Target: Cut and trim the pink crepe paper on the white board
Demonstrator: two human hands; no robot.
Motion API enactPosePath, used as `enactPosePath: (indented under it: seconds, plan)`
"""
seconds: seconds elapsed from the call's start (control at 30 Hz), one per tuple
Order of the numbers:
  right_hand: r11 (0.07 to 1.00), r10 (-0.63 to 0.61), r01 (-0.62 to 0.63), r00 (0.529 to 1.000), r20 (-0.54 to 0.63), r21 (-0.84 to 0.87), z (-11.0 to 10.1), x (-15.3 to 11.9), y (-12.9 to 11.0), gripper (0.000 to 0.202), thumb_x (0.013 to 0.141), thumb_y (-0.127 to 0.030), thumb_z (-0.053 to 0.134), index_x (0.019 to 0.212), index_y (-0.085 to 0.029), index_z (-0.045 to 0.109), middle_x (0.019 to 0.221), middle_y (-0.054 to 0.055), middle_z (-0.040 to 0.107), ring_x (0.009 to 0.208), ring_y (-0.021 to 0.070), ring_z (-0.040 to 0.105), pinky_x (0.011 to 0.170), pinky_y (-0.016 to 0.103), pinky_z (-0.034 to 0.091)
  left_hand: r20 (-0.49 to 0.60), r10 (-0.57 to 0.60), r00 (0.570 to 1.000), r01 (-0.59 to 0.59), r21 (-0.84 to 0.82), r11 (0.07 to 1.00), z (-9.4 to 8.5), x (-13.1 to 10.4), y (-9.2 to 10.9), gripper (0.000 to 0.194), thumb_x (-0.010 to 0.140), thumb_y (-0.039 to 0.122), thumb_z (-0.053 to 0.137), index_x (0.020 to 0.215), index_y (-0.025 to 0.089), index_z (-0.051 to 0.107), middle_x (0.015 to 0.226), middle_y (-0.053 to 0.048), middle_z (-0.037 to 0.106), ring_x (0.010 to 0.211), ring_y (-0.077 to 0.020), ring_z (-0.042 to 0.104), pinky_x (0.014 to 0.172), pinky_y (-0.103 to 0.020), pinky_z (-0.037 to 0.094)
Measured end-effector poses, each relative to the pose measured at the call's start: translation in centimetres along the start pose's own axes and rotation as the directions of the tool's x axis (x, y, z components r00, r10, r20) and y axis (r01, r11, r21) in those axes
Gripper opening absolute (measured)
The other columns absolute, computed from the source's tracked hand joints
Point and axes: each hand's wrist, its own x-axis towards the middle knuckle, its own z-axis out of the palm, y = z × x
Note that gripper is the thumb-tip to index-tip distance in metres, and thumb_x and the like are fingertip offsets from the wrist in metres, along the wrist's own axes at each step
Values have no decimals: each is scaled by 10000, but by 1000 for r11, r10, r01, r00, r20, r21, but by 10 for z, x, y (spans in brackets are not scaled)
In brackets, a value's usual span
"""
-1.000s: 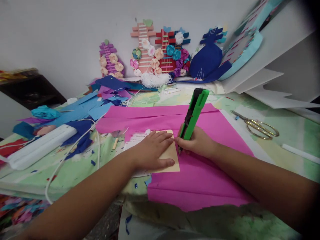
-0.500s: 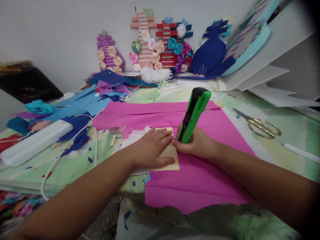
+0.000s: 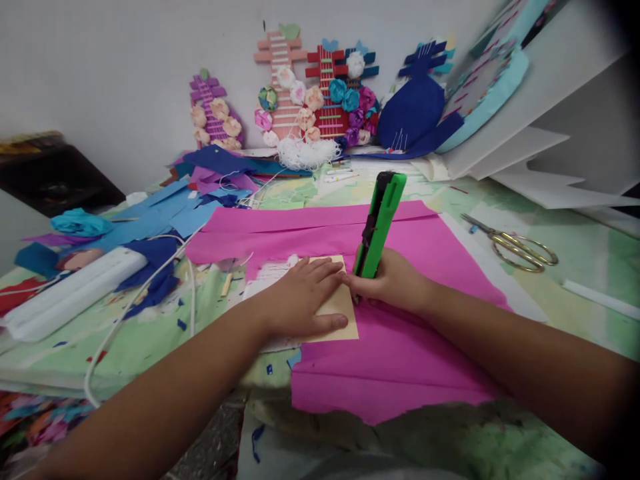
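My left hand (image 3: 307,300) lies flat, fingers spread, pressing a cream card (image 3: 350,327) onto a sheet of magenta paper (image 3: 410,353). In my right hand (image 3: 393,280) is a green-and-black utility knife (image 3: 380,223), gripped low and standing nearly upright. Its tip points down at the card's right edge, over the magenta paper. The fingers hide part of the tip, so I cannot tell how deep it sits. Under the card's left side a white sheet (image 3: 273,272) shows.
Gold-handled scissors (image 3: 523,252) lie on the right. To the left are a white power strip (image 3: 75,293), its cable (image 3: 117,333) and blue paper scraps (image 3: 150,207). Flower-decorated paper guitars (image 3: 280,87) lean on the back wall. Large white sheets (image 3: 540,120) stand at the right.
The knife has tipped a little more upright, its top moving left. My right hand has shifted slightly towards me along the card's edge; my left hand stays in place.
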Motion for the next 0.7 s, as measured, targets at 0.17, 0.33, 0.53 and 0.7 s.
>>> enactPosePath:
  seconds: [0.17,0.33,0.53,0.7]
  plan:
    - [1000,4,-4,1000,-24,2,0,0,1,245,666,-372,566,598,-167,452,562,-31,476,518,82,437,455,207,346,-9,0,1000,0,8,1000,1,1,0,606,813,525,392,1259,115,389,1387,-145,263,1273,-282,192,1017,-461,159]
    - [1000,12,-12,1000,-17,26,-1,2,1,233,655,-361,577,608,-167,457,565,-31,486,518,84,445,452,204,350,-1,-1,1000,1,11,1000,2,1,0,605,814,521,389,1263,116,382,1391,-143,253,1277,-281,179,1017,-464,156]
    - [999,8,-6,999,-34,39,-2,1,0,236,639,-368,594,629,-169,467,572,-30,504,522,90,458,464,210,363,3,4,1000,-4,12,1000,2,1,0,637,818,527,376,1299,111,337,1395,-146,244,1276,-286,178,1011,-474,162]
    - [998,12,-9,998,-56,55,-1,2,3,257,642,-387,602,632,-174,457,550,-25,526,510,99,485,464,218,376,-6,13,1000,-13,7,1000,5,1,-1,672,817,541,369,1327,110,293,1394,-151,240,1276,-291,173,1012,-475,152]
